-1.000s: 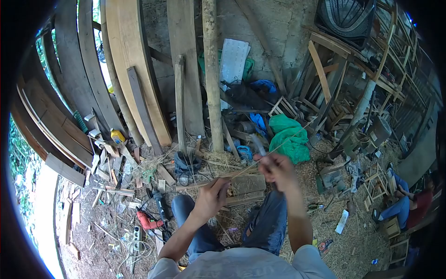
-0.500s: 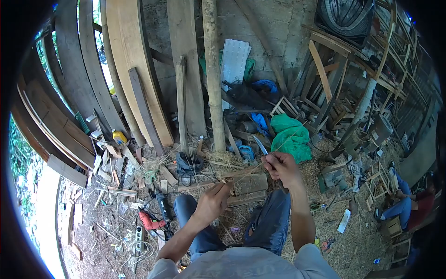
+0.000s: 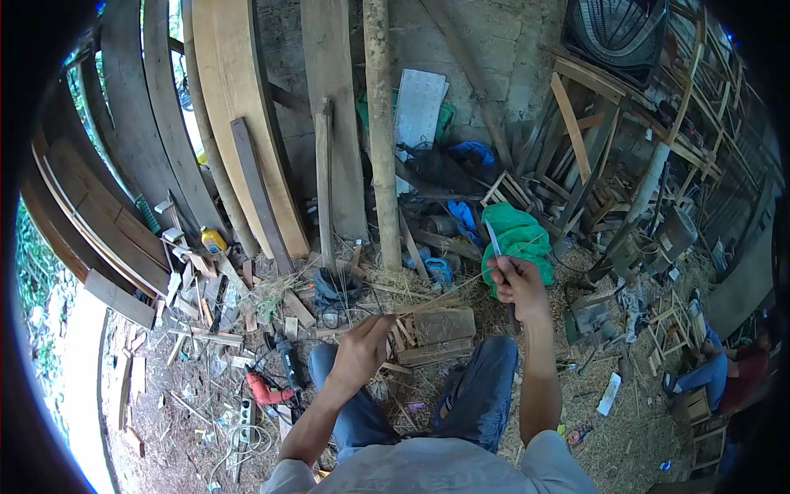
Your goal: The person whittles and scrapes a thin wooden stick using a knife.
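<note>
Above my right knee, my right hand [image 3: 520,288] is closed round the handle of a knife [image 3: 493,238], its blade pointing up and away. My left hand [image 3: 360,352] is over my left knee, fingers pinched together on a thin strip of wood [image 3: 421,305] that runs toward the right hand. The strip's exact ends are hard to make out. Beyond and between the knees lies a wooden block [image 3: 444,327] on the ground. Behind the knife sits a green sack [image 3: 527,243].
A red power drill [image 3: 267,390] and a power strip [image 3: 245,421] with cable lie left of my legs. Tall planks [image 3: 234,123] lean at the wall beside a post [image 3: 378,148]. Shavings and offcuts cover the floor. Another person [image 3: 728,370] sits at far right.
My right hand with the knife has moved right and slightly up, so the blade stands more upright. My left hand has shifted left, widening the gap between the hands.
</note>
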